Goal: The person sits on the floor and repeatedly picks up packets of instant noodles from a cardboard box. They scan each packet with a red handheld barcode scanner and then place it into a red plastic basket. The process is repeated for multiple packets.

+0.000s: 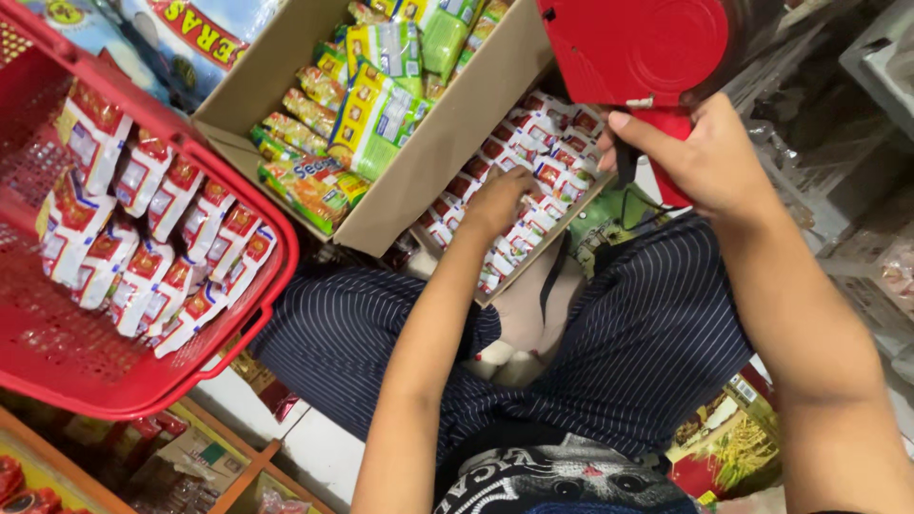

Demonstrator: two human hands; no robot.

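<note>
While right hand [709, 157] holds half-cropped red price gun [633, 48], left hand [495, 202] covers sachets [533, 176].

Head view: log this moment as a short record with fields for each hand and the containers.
left hand: reaching into a tray of small red-and-white sachets, fingers down among them
right hand: gripping a red handheld labelling tool
cardboard box: holds green and yellow packets
red basket: holds rows of red-and-white packets
</note>
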